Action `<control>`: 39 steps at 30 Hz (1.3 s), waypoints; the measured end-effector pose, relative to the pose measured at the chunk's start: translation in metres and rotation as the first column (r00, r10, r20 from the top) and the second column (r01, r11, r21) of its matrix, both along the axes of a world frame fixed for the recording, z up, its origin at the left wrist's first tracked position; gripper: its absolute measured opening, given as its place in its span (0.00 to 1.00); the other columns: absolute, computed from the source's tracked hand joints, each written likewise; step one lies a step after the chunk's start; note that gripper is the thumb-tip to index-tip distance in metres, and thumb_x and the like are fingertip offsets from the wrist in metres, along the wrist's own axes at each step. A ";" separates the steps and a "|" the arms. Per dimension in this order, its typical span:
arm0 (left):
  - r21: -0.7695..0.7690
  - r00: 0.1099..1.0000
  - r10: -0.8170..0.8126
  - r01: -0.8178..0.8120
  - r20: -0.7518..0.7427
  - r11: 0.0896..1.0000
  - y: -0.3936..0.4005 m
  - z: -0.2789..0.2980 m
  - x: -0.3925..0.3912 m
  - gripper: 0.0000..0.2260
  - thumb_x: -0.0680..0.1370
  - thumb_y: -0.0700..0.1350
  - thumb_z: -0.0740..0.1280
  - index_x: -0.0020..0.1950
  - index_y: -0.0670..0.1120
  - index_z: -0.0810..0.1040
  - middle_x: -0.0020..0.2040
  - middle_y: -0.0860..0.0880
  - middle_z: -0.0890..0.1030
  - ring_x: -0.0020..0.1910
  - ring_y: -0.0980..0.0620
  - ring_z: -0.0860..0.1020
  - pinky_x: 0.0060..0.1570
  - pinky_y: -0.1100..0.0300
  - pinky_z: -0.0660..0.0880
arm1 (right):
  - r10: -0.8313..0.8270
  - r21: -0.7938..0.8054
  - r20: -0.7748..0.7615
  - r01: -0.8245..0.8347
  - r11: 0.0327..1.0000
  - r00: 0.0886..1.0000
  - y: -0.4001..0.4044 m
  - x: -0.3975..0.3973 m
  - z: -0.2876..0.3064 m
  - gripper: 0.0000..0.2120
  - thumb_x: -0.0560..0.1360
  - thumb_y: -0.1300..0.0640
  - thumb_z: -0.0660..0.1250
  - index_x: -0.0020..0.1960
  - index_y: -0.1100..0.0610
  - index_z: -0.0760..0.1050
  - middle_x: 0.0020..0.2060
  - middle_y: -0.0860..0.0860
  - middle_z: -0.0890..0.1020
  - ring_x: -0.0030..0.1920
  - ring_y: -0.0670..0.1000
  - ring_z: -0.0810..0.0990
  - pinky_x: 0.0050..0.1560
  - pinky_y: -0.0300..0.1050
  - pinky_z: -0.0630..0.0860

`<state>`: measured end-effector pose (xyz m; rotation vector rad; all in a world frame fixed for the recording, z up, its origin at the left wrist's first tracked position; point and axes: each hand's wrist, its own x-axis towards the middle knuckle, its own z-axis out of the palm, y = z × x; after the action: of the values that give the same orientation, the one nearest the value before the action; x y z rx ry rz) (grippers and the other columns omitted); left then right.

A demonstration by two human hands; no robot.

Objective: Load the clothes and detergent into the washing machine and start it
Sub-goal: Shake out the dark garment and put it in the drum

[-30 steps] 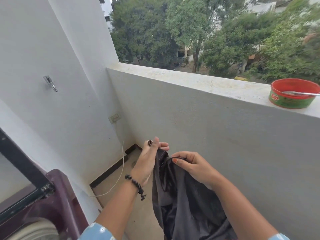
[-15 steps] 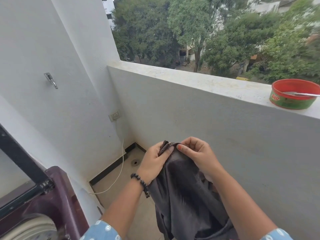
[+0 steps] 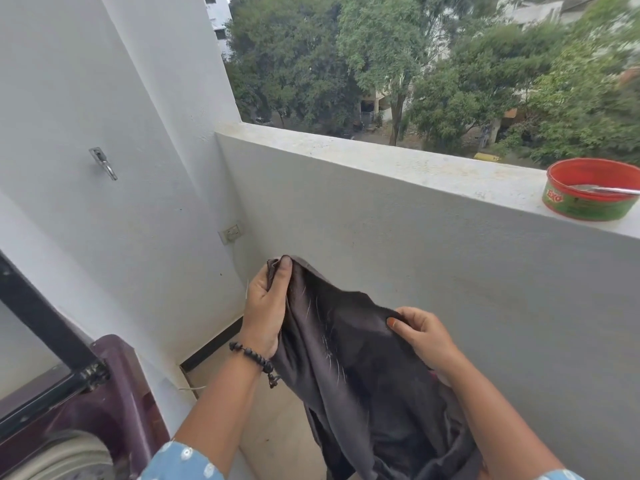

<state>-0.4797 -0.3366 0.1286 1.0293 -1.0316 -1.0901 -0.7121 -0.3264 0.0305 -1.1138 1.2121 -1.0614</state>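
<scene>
A dark grey garment [image 3: 363,375] hangs in front of me over the balcony floor, held up by both hands. My left hand [image 3: 265,306] grips its upper left edge, thumb on top of the fabric. Lower and to the right, my right hand [image 3: 424,336] pinches another part of the cloth. The maroon washing machine [image 3: 114,403] fills the bottom left corner, its lid [image 3: 38,317] raised and the pale drum rim [image 3: 62,455] showing. A red and green round tin [image 3: 588,199] with a spoon across it sits on the parapet ledge at right.
The grey parapet wall [image 3: 415,237] runs close ahead and to the right. A white side wall at left carries a metal hook [image 3: 104,162] and a socket [image 3: 231,233]. A thin white cord [image 3: 192,388] lies on the narrow floor strip [image 3: 277,420] between machine and wall.
My hands have drawn apart along the garment: the left rose and shifted left, the right dropped lower and to the right, spreading the cloth between them.
</scene>
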 end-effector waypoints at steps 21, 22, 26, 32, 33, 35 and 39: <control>0.136 0.865 -0.254 0.215 0.432 0.967 0.002 -0.031 -0.020 0.16 0.66 0.59 0.78 0.42 0.48 0.83 0.41 0.48 0.86 0.43 0.50 0.83 0.50 0.51 0.79 | 0.218 -0.269 0.116 -0.181 0.946 0.969 0.006 0.038 0.059 0.06 0.77 0.65 0.67 0.53 0.60 0.76 0.40 0.56 0.84 0.41 0.50 0.81 0.44 0.41 0.77; 0.130 0.871 -0.236 0.199 0.430 0.971 0.002 -0.030 -0.022 0.12 0.68 0.56 0.78 0.40 0.49 0.82 0.37 0.52 0.85 0.39 0.54 0.82 0.46 0.56 0.78 | 0.221 -0.247 0.122 -0.186 0.951 0.968 0.005 0.037 0.056 0.07 0.76 0.65 0.68 0.53 0.60 0.75 0.38 0.56 0.83 0.39 0.51 0.80 0.42 0.43 0.77; 0.096 0.935 -0.131 0.105 0.329 0.990 0.000 -0.026 -0.022 0.11 0.73 0.55 0.70 0.37 0.50 0.76 0.28 0.58 0.72 0.30 0.59 0.70 0.34 0.65 0.69 | 0.278 -0.132 0.012 -0.274 0.953 0.961 0.002 0.031 0.042 0.06 0.74 0.65 0.72 0.50 0.59 0.77 0.40 0.54 0.84 0.41 0.51 0.81 0.44 0.45 0.79; -0.025 0.994 0.059 -0.057 0.088 0.998 -0.011 -0.010 -0.010 0.15 0.78 0.50 0.63 0.57 0.39 0.76 0.51 0.51 0.77 0.49 0.68 0.77 0.54 0.73 0.70 | 0.350 0.075 -0.205 -0.342 0.937 0.914 0.001 0.014 -0.003 0.04 0.75 0.61 0.71 0.47 0.62 0.81 0.44 0.55 0.86 0.44 0.53 0.85 0.51 0.53 0.80; -0.036 0.995 0.070 -0.068 0.071 0.997 -0.012 -0.008 -0.007 0.16 0.78 0.50 0.63 0.58 0.39 0.75 0.53 0.49 0.78 0.53 0.67 0.76 0.58 0.71 0.69 | 0.353 0.095 -0.239 -0.340 0.936 0.905 0.000 0.011 -0.012 0.05 0.76 0.59 0.70 0.48 0.62 0.81 0.46 0.56 0.86 0.47 0.55 0.85 0.54 0.55 0.79; -0.018 0.997 0.069 -0.068 0.021 0.997 -0.015 -0.005 0.000 0.20 0.75 0.55 0.66 0.58 0.41 0.78 0.57 0.45 0.79 0.61 0.55 0.76 0.67 0.58 0.69 | 0.325 0.128 -0.228 -0.302 0.945 0.918 -0.001 0.007 -0.024 0.07 0.77 0.59 0.69 0.48 0.63 0.80 0.45 0.55 0.86 0.46 0.56 0.85 0.53 0.56 0.80; 0.037 0.999 -0.004 0.003 0.045 0.999 -0.009 -0.003 0.002 0.23 0.73 0.58 0.65 0.56 0.40 0.81 0.48 0.48 0.83 0.49 0.55 0.80 0.53 0.61 0.76 | 0.180 0.066 -0.228 -0.169 0.983 0.957 -0.003 0.007 -0.015 0.07 0.80 0.59 0.65 0.45 0.63 0.75 0.37 0.50 0.82 0.38 0.45 0.79 0.39 0.41 0.75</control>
<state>-0.4778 -0.3454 0.1255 1.0869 -1.0531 -1.0968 -0.7052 -0.3298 0.0157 -1.3116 1.2879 -0.7804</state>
